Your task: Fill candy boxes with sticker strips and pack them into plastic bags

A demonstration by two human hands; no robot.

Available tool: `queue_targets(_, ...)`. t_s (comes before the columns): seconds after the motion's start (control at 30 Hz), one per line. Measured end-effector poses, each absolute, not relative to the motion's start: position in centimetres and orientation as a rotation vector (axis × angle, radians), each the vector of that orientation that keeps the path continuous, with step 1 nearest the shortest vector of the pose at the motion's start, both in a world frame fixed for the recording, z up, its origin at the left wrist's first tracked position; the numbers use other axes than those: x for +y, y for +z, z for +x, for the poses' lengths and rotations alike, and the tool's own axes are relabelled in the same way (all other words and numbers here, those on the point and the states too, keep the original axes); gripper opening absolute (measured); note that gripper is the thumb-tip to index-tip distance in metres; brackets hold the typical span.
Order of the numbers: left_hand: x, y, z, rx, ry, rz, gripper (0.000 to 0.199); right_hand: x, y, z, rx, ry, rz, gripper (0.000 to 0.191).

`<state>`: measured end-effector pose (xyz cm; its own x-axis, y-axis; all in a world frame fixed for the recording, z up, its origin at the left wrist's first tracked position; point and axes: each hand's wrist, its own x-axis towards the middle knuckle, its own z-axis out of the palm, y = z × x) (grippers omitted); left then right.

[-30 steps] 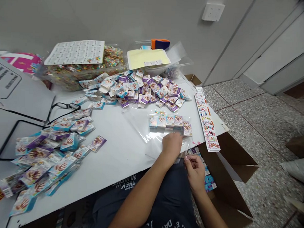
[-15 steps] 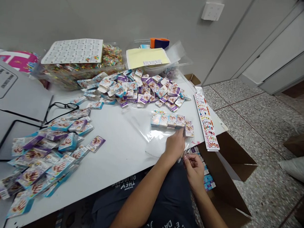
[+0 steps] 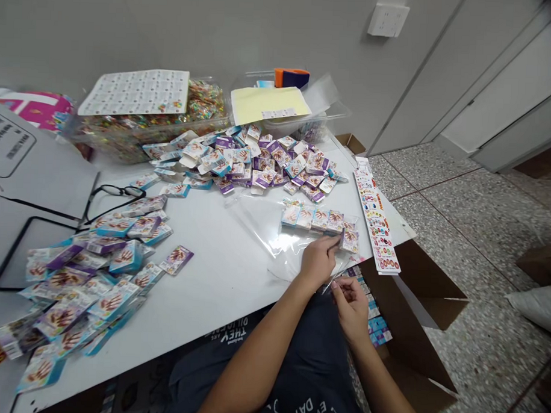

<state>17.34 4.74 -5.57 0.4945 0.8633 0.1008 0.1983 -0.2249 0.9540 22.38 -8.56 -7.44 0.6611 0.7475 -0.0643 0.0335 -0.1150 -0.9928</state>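
A clear plastic bag (image 3: 278, 246) lies near the table's front right edge, with a row of small boxes (image 3: 312, 220) inside it. At the right end of the row, another box (image 3: 349, 240) sits slightly nearer to me. My left hand (image 3: 317, 259) reaches in at the bag's near side, a finger extended against that end box; whether the finger is inside the plastic is hard to tell. My right hand (image 3: 351, 302) pinches the bag's near edge between thumb and fingers, just past the table edge.
Loose boxes are heaped at the back (image 3: 268, 161) and left (image 3: 92, 278). Glasses (image 3: 117, 191) rest beside the left heap. Clear tubs (image 3: 124, 132) stand along the wall. A sticker strip (image 3: 377, 219) lies at the right edge, above an open carton (image 3: 415, 338) holding more boxes.
The boxes in the bag have shifted to the right, and the end box has turned slightly. My left hand's finger has moved a little right. My right hand keeps its hold on the bag edge.
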Motion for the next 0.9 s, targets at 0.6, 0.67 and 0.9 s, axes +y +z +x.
queue_targets(0.6, 4.5, -3.4, 19.7, 0.986, 0.473, 1.094, 0.006, -9.1, -8.4, 22.7, -0.67, 0.643, -1.618, 0.03)
queue_targets(0.67, 4.3, -3.3, 20.1, 0.976, 0.457, 1.004, 0.01, -9.2, -8.5, 22.7, -0.667, 0.649, -1.616, 0.029)
queue_targets(0.9, 3.8, -2.8, 19.6, 0.899, 0.497, 0.878, 0.006, -9.5, -8.7, 22.7, -0.616, 0.667, -1.603, 0.03)
